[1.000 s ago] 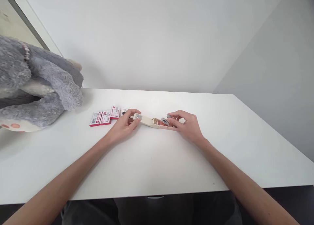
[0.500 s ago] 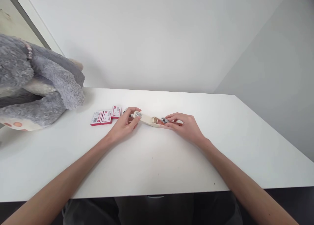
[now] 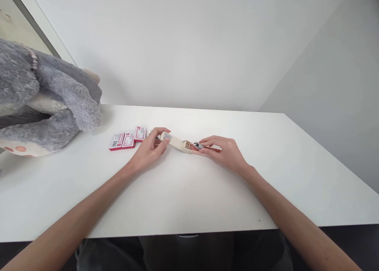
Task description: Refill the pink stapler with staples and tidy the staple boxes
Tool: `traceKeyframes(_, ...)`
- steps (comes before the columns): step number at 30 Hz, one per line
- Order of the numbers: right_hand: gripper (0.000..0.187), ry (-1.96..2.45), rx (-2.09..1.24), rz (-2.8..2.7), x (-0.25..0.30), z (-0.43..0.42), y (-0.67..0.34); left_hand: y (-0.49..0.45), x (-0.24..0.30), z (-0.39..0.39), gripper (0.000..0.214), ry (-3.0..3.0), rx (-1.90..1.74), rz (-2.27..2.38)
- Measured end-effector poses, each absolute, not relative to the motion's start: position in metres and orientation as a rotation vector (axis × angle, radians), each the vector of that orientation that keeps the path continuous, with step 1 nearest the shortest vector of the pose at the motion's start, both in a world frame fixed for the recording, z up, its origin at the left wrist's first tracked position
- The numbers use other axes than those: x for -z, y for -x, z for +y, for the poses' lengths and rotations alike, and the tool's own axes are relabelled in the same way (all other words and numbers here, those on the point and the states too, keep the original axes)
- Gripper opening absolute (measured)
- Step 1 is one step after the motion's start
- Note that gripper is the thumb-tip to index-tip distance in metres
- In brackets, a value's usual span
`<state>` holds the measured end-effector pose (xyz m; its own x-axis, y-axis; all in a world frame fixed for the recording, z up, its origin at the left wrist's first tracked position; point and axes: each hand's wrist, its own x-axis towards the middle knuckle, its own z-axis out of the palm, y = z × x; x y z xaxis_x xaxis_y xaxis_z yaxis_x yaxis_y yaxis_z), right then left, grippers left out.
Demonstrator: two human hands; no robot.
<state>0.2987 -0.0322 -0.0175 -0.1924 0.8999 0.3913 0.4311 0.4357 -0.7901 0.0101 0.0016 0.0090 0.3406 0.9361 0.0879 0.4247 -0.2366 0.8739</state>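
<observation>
An opened cream stapler (image 3: 177, 142) lies across the middle of the white table, its top arm folded out to the left and its base reaching right. My left hand (image 3: 151, 146) is closed round the end of the top arm, thumb in front and fingers behind. Over the base, my right hand (image 3: 223, 150) pinches a silver strip of staples (image 3: 198, 145) between thumb and fingertips. The strip sits tilted at the reddish-brown staple channel (image 3: 192, 146); whether it rests inside cannot be made out. My right fingers hide part of the base.
Several red-and-white staple boxes (image 3: 128, 140) lie left of my left hand. A small dark object (image 3: 153, 132) is partly hidden behind that hand. A large grey plush toy (image 3: 50, 97) leans at the table's left. A white wall (image 3: 177, 46) rises behind the table (image 3: 183, 208).
The silver staple strip has tilted slightly lower toward the channel in my right fingers. Both hands stay almost where they were; the view has shifted a little.
</observation>
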Motion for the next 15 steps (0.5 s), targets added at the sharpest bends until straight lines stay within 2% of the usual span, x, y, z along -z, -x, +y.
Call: traceKeyframes(15, 0.018, 1.113, -0.445, -1.887, 0.0257, -0.029, -0.2958, -0.0123, -0.0067, -0.0007, 0.036, -1.834, -0.775, 1.088)
